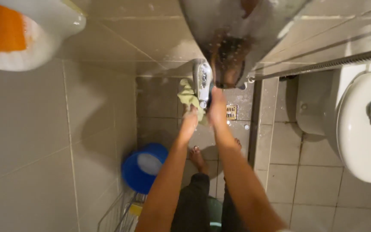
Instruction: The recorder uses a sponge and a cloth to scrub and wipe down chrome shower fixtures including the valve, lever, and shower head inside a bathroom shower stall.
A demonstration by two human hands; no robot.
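Both my arms reach forward over a tiled bathroom floor. My left hand (pixel 190 119) grips a green cloth (pixel 187 96) and presses it against a chrome shower head (pixel 202 81). My right hand (pixel 217 107) holds the lower end of that shower head from the right side. Just above the shower head hangs a large shiny metal surface (pixel 232 34) dotted with water drops. My bare feet (pixel 197 157) stand on the tiles below.
A blue bucket (pixel 144 167) with foamy water stands on the floor at left. A wire rack (pixel 119 215) is below it. A white toilet (pixel 357 124) is at right, a floor drain (pixel 231 111) beyond my hands, a white basin with an orange thing (pixel 5 30) top left.
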